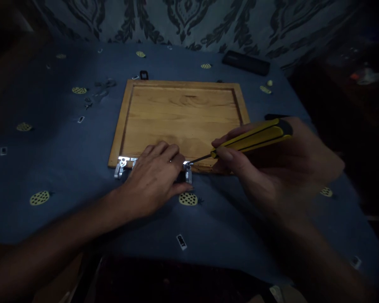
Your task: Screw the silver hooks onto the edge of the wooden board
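The wooden panel (183,109) lies flat before me in the middle of the table, its raised frame running round a recessed, grainy centre whose far part shows a dark knot. Along its near edge sit two silvery metal fittings, the left fitting (120,168) near the corner and the right fitting (188,173) just past my fingers; whether they join beneath my hand I can't make out. The tip of my yellow-and-black screwdriver (252,136) meets the right fitting. Beyond the panel's far left corner stands a small black square piece (143,75), and to the left lie a few small metal bits (87,103) beside something crumpled and greyish (105,87), too dim to name. A black oblong case (246,63) rests at the back right. All this is on a blue cloth (66,168) printed with yellow pineapples and little labels; behind it rises a pale surface with dark ornamental patterns (186,21), and the room to either side is very dark. My left hand (156,176) lies palm down across the near edge, fingers bent, thumb out toward me; what it grips underneath is hidden. My right hand (290,168) is closed round the screwdriver's handle, the shaft slanting down leftward.
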A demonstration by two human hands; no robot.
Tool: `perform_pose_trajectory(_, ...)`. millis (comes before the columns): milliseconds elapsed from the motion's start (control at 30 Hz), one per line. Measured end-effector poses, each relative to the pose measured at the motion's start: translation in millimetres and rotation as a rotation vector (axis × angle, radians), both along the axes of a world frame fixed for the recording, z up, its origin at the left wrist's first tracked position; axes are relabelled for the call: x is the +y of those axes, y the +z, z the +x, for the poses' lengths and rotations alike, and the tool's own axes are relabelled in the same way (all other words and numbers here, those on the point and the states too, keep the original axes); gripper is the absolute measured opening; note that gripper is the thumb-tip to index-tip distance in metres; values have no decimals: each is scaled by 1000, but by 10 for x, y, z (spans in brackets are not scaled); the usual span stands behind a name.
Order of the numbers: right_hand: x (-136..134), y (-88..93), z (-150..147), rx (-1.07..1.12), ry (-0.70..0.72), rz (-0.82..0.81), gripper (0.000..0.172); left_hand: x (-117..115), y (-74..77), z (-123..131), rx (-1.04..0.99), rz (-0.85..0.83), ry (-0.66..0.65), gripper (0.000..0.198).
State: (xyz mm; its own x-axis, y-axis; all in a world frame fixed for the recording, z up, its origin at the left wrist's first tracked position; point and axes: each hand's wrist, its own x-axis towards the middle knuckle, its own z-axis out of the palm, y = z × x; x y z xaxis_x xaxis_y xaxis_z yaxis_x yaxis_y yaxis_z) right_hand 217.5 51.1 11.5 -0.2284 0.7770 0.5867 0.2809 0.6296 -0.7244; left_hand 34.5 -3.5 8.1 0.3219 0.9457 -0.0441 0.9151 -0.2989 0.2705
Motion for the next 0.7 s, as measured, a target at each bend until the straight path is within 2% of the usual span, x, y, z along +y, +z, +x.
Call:
perform_pose_trajectory(133,-31,29,-24,43,-21,-59,18,-14,-23,-8,-16,26,-3,43)
perform_pose_trajectory(300,-12,23,-46,152,6,-14,21,-4,17,0,-15,-13,-5,41)
perform_pose_trajectory(500,-6,22,-41,110,3,25,23,10,33,11,2,-15,1,42)
perform_pose_trajectory(700,-43,9,-39,91,-35,-67,19,3,23,6,-8,-7,0,41)
